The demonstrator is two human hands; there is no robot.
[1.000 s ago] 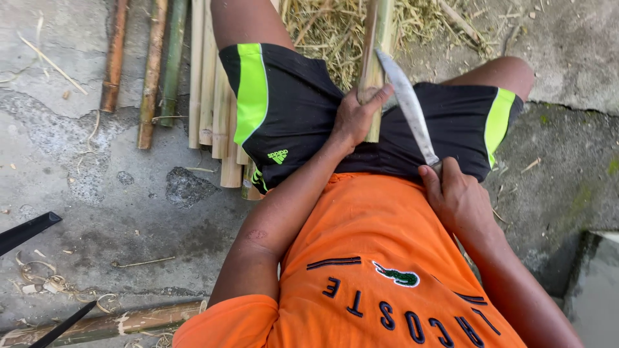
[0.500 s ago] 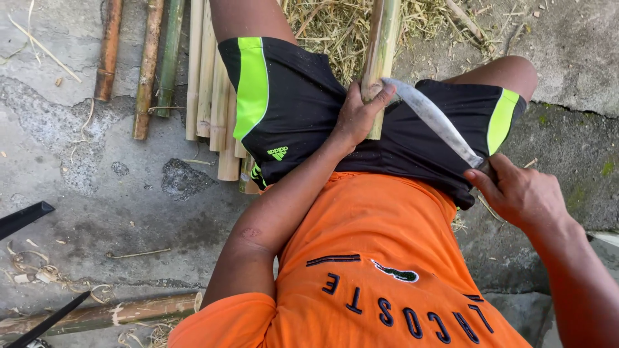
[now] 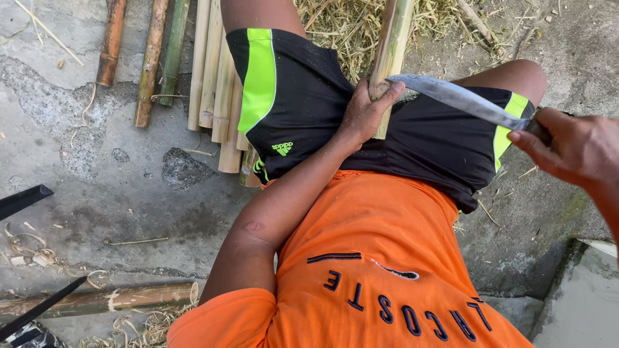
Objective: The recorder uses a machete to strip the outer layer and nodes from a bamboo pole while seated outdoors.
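My left hand (image 3: 365, 113) grips the near end of a pale bamboo stick (image 3: 394, 45) that stands between my knees and runs up out of view. My right hand (image 3: 570, 145) is closed on the handle of a long curved knife (image 3: 454, 96), held out to the right. The blade's tip lies against the bamboo right above my left fingers. I sit on the ground in black shorts with green stripes and an orange shirt.
A row of split bamboo strips (image 3: 213, 77) and a few round culms (image 3: 151, 61) lie on the concrete at the left. Dry shavings (image 3: 335, 26) pile up ahead. Another bamboo piece (image 3: 122, 299) and dark blades (image 3: 22, 200) lie at the lower left.
My right hand has swung the knife out to the right, from near my lap to the frame's right edge. The blade now lies nearly level with its tip at the bamboo.
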